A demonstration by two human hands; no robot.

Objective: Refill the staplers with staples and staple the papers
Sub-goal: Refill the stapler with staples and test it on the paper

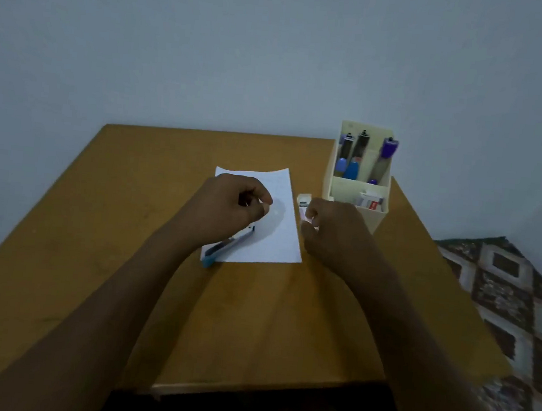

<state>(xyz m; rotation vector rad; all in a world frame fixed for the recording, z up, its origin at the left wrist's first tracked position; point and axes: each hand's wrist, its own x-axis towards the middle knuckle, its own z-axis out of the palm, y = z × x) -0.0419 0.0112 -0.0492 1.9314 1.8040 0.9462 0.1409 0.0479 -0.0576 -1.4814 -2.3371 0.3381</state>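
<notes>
Centre of frame: sheet of paper [276,238] flat on the desk [253,318], blue stapler [223,250] lying across its lower left corner. Left hand [230,205] above the paper, fingers curled toward the thumb; grasping anything or not, cannot tell. Right hand [333,230] just right of the paper, fingers curled round a small white-and-pink stapler [304,200]. Upper right: cream organizer [371,220], markers [361,151] upright in the back compartment, small boxes [370,201] in the front one.

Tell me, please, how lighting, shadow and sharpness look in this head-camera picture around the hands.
Head view: dim, bluish light, colours muted; the left hand casts a soft shadow on the paper; wide-angle stretch splays the sides of the table; focus is soft, so the small pale thing pinched by the right hand cannot be identified.
</notes>
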